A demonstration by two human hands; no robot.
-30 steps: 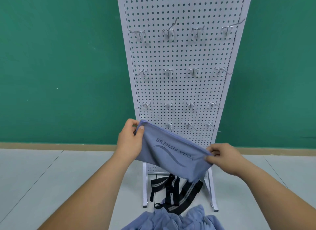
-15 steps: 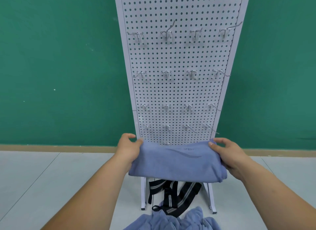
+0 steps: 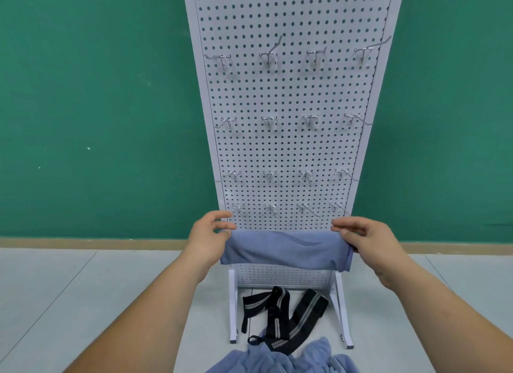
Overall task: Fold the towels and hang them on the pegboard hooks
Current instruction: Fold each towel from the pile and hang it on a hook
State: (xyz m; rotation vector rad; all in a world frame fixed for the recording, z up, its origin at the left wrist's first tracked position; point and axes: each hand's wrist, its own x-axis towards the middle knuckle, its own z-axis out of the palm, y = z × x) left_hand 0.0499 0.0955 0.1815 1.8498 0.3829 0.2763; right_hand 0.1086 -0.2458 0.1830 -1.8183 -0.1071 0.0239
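The head view looks down two bare forearms toward a white pegboard [image 3: 288, 150] standing on its own feet against a green wall. Starting at the left, the left hand [image 3: 206, 238] pinches the left end of a blue towel [image 3: 286, 250] between thumb and curled fingers, the forefinger lifted a little above the cloth. The towel stretches level between both hands, doubled over into a narrow band, held in the air in front of the board's lower part, just under the lowest row of hooks [image 3: 270, 207]; I cannot tell whether it touches the panel. At the right, the right hand [image 3: 366, 240] grips the other end, thumb underneath and fingers laid over the top edge. The cloth looks thin, soft and light, sagging slightly along its lower edge, so it should drape readily over a hook but will likely slip out of its fold if one end is let go. I would judge the sound places to hold it are these two ends, or the middle of the top fold once it goes over a hook. On the floor below lie black straps [image 3: 280, 314] with pale stripes between the board's feet, and nearer still a heap of more blue towels [image 3: 280, 358] waiting.
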